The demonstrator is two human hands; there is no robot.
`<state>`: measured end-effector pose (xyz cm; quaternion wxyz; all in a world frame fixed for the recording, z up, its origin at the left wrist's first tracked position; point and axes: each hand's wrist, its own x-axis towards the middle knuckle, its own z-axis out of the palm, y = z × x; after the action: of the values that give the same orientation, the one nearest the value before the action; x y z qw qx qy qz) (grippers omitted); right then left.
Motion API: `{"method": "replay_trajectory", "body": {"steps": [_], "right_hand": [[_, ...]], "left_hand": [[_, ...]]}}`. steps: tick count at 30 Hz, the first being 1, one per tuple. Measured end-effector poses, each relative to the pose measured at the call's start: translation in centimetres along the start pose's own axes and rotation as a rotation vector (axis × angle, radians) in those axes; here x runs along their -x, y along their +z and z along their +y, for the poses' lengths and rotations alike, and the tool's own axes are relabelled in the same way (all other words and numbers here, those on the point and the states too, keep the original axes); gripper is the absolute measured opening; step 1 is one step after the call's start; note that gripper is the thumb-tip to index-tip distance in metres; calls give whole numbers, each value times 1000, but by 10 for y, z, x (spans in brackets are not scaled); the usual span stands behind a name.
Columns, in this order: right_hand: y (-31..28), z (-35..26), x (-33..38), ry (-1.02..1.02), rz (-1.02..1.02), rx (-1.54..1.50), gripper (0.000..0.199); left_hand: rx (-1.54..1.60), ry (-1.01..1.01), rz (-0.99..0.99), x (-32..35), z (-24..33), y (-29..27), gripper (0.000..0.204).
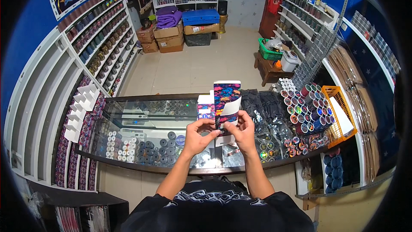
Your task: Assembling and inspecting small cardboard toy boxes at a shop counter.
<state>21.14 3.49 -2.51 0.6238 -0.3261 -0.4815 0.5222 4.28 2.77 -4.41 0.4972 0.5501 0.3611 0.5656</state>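
Observation:
Over the glass counter I hold a small cardboard box (225,92) with a dark, colourful print and white inner flaps. It stands upright and looks partly unfolded. My left hand (198,136) pinches its lower left side between thumb and fingers. On the lower right, my right hand (242,134) grips it, with the thumb on the front panel. Behind its left side a second printed, white-flapped piece (206,106) shows; I cannot tell whether it is part of the same box.
The glass counter (141,125) carries white spools (127,149), grey spools (161,151), and black plastic packs (268,107). Round colourful containers (304,105) stand stacked by an orange crate (339,116) at right. Stacked folded boxes (81,111) and spool shelves (103,45) line the left.

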Motion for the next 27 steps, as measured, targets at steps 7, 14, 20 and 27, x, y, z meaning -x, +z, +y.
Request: {"method": "replay_trajectory", "body": {"steps": [7, 14, 20, 27], "right_hand": [[-10, 0, -1, 20, 51, 54, 22], [-8, -1, -1, 40, 93, 121, 18], [-7, 0, 0, 53, 85, 91, 18], [-13, 6, -4, 11, 140, 116, 13]], "left_hand": [[94, -47, -19, -2, -7, -6, 30], [109, -65, 20, -3, -6, -2, 24], [81, -76, 98, -6, -5, 2, 16], [48, -58, 119, -8, -5, 5, 13]]}}
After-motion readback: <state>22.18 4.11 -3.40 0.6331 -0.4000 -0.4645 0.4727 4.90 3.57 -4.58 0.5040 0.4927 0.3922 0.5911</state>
